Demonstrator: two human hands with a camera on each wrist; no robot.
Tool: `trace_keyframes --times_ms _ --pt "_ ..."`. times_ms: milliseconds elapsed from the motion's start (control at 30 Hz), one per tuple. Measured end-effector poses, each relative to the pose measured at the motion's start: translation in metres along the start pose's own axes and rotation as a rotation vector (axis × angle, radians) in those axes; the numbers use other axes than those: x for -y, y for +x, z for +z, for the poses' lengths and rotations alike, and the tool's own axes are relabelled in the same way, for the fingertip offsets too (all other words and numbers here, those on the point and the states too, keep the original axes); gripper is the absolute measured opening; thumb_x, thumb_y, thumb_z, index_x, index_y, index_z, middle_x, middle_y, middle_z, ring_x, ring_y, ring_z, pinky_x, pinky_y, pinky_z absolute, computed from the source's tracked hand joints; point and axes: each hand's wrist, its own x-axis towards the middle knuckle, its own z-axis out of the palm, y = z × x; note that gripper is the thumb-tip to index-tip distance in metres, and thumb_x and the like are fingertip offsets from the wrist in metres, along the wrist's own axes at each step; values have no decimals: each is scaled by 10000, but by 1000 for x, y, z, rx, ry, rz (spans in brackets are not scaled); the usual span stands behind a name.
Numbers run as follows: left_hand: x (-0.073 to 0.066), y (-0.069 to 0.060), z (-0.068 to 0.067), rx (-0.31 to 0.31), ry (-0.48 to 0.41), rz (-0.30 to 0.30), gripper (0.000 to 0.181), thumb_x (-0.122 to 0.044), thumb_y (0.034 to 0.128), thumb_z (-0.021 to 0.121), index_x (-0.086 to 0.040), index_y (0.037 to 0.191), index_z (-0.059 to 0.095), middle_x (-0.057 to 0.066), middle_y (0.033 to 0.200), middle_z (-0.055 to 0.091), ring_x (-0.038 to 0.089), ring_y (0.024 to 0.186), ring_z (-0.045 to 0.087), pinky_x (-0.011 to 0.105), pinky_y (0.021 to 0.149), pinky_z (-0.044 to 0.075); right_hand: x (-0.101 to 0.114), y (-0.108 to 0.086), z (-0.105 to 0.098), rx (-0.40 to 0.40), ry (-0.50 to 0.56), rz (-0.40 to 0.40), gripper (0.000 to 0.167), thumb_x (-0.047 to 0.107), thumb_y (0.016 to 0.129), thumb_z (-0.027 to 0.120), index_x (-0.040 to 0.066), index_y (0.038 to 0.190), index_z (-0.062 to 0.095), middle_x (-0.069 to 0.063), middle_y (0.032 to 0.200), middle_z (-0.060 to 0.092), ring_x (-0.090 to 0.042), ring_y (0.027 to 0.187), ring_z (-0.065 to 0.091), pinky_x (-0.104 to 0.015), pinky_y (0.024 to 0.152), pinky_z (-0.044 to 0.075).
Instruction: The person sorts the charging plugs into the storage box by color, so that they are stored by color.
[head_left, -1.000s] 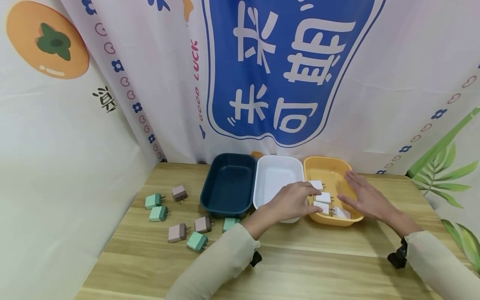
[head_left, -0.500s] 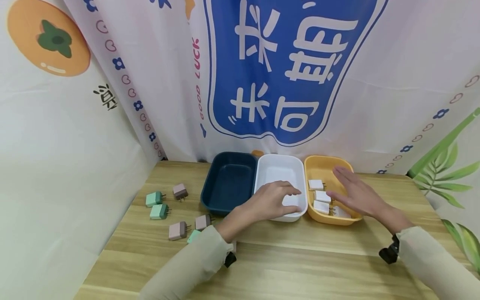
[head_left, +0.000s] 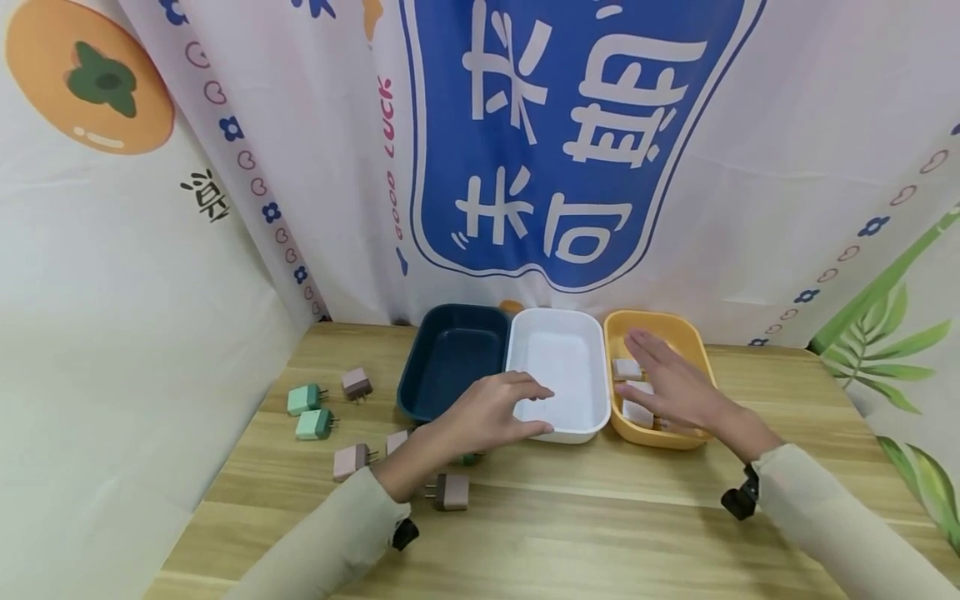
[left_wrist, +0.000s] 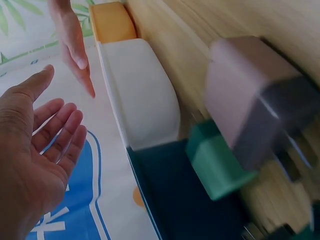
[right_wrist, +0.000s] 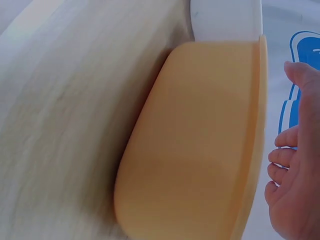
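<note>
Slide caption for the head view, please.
Empty left grip near the white rectangular plastic tray; right grip over the yellow rectangular plastic tray holding white boxy plastic plug adapters.

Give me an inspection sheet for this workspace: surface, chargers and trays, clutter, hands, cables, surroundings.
Surface: wood-grain table, partly hidden by both arms.
Job's things: green plug chargers and pink-and-brown plug chargers lie loose at the left; white plug chargers lie in the yellow tray, count hidden by a hand; no charger seen inside the dark blue tray or white tray.
Clutter: nothing seen.
Left hand: holds nothing, near the dark blue and white trays.
Right hand: holds nothing, over the yellow tray.
Cables: nothing seen.
Surroundings: printed cloth hangs behind the table.
</note>
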Motion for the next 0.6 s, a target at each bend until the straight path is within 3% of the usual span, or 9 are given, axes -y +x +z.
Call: trace_keyframes --times_ms 367,600 --pt "18 -34 -6 -54 -9 53 427 -359 910 857 -111 1248 773 28 1221 761 152 1099 718 300 912 611 16 12 8 45 30 14 973 645 1037 536 -19 1667 205 -206 1755 143 -379 1627 122 -555 1305 156" --pt "27 -55 -8 -57 -22 78 460 -367 896 867 -90 1249 768 24 1197 757 165 1074 723 312 891 617 23 18 15 39 -2 -6 969 629 1050 521 -59 1652 198 -241 1745 134 -391 1624 122 -536 1312 139"
